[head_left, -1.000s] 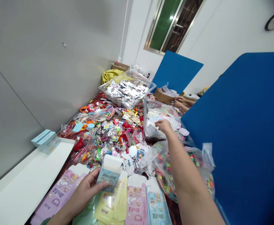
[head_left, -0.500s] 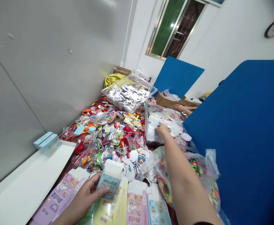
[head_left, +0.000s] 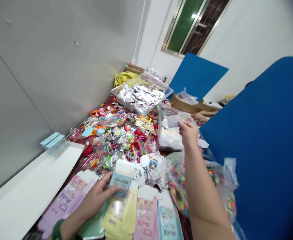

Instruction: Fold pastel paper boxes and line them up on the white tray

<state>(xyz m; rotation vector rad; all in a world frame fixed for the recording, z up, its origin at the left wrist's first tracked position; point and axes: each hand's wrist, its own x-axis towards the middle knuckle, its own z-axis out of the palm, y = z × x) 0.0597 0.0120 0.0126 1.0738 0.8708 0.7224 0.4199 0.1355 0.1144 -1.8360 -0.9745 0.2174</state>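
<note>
My left hand (head_left: 102, 193) holds a small light-blue carton (head_left: 121, 180) upright, its white top flap open, above flat yellow cartons (head_left: 118, 216). My right hand (head_left: 188, 133) is raised over the right-hand clear bin (head_left: 160, 133), pinching a thin translucent packet (head_left: 172, 121) by its edge. White and pastel packets lie inside that bin. Flat purple (head_left: 67, 203), pink (head_left: 145, 213) and blue cartons (head_left: 167, 216) lie along the near edge. Beyond my left hand spreads a pile of small wrapped trinkets (head_left: 121, 133).
A clear bin of white cards (head_left: 141, 95) stands at the back. Two blue boxes (head_left: 55, 144) sit on a white tray (head_left: 36, 190) at left. Blue panels (head_left: 259, 143) rise at right. Another person's hand (head_left: 200, 116) is by a cardboard box (head_left: 184, 105).
My right hand has lifted from the bin's contents with a translucent packet in its fingers. My left hand still holds the light-blue carton. The camera view has shifted slightly.
</note>
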